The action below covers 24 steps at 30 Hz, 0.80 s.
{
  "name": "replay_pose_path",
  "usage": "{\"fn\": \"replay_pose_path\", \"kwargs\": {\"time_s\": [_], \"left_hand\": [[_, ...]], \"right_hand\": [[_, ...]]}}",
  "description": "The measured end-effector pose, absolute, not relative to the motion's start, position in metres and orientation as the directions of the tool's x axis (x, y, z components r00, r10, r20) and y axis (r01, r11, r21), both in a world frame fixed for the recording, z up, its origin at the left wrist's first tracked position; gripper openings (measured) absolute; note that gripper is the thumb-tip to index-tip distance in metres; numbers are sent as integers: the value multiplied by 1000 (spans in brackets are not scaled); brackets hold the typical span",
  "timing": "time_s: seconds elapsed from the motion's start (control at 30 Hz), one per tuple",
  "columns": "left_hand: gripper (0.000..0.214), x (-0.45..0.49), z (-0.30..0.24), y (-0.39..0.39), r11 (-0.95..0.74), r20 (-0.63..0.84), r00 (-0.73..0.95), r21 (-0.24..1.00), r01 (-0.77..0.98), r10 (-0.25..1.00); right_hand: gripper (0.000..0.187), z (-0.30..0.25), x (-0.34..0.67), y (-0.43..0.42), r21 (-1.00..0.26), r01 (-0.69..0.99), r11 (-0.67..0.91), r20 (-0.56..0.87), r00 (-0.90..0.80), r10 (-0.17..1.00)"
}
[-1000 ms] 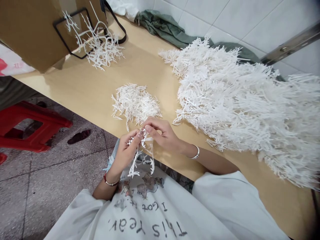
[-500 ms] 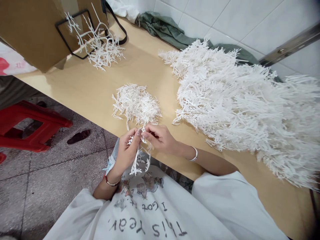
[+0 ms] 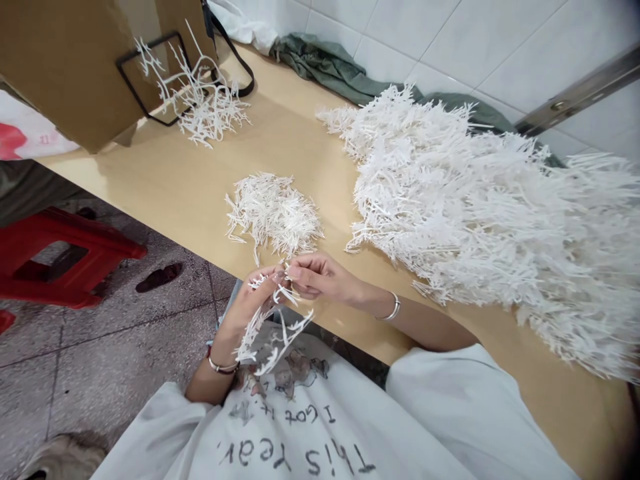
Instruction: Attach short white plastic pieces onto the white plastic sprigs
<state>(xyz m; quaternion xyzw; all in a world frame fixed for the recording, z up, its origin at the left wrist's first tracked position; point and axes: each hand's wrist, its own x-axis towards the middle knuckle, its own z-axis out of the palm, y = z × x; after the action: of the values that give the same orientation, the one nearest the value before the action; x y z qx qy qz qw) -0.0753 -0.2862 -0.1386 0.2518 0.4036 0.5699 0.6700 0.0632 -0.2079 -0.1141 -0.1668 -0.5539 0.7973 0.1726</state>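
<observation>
A branched white plastic sprue [image 3: 273, 330] hangs over my lap just off the table's front edge, with my left hand [image 3: 247, 303] closed on its upper part. My right hand [image 3: 320, 277] pinches the top of the same sprue, fingertips meeting those of the left hand. Just beyond my hands a small heap of loose white plastic sticks [image 3: 273, 213] lies on the tan table [image 3: 165, 180]. To the right a very large pile of white sprues [image 3: 490, 213] covers the table.
Bare white sprue frames [image 3: 200, 100] lie at the back left beside a brown cardboard box [image 3: 65, 60] and a black strap. Green cloth [image 3: 340, 67] lies along the tiled wall. A red stool [image 3: 65, 253] stands on the grey floor at left.
The sprue's lower branches have swung out to the right and spread, and my left hand has turned slightly under it. My right hand has drawn a little closer to me.
</observation>
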Motion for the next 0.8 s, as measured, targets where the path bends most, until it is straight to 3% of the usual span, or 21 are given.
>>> {"fn": "replay_pose_path", "kwargs": {"time_s": [0.1,0.17,0.27,0.33,0.4,0.67,0.8], "left_hand": [[37,-80,-135,-280,239,-239,96,696,-677,966],[37,-82,-135,-277,180,-221,38,675,-716,975],[32,-83,-138,-275,68,-180,-113,767,-638,977],[31,-81,-142,-276,34,-167,-195,835,-549,967],[32,-79,-146,-276,18,-158,-257,880,-474,953],[33,-75,-147,-273,38,-135,-296,949,-313,946],[33,-75,-146,-272,53,-159,-343,953,-298,926]], "right_hand": [[39,-110,65,-208,-917,-144,-371,-43,-891,452],[38,-105,67,-207,-955,-126,-267,-16,-880,474],[37,-99,68,-202,-978,50,203,82,-803,591],[34,-97,69,-196,-836,227,499,189,-735,651],[32,-98,70,-187,-672,362,646,268,-694,668],[41,-120,80,-157,-345,621,704,386,-590,710],[39,-118,79,-164,-379,533,756,484,-582,653]]}}
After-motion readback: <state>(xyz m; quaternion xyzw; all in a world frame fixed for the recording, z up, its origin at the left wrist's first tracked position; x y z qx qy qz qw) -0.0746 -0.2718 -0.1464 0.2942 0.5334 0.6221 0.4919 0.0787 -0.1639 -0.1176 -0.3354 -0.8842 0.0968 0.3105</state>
